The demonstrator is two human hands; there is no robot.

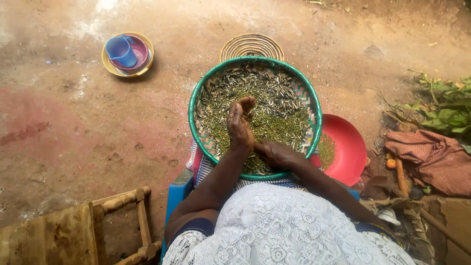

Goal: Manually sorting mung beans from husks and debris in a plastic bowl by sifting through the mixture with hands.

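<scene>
A round woven tray with a green rim [196,93] rests on my lap, filled with small green grains and dry pod husks [274,98]. My left hand [240,125] is raised over the middle of the tray, fingers curled together around a pinch of grains and husks. My right hand [275,153] lies low in the tray near its near edge, palm down on the grains with fingers bent; whether it holds anything is hidden.
A red bowl [351,147] with some green grains sits at my right. A coiled woven mat [251,45] lies beyond the tray. A yellow plate with a blue cup [122,51] stands far left. A wooden stool [117,216] is near left; cloth and leafy branches [441,108] right.
</scene>
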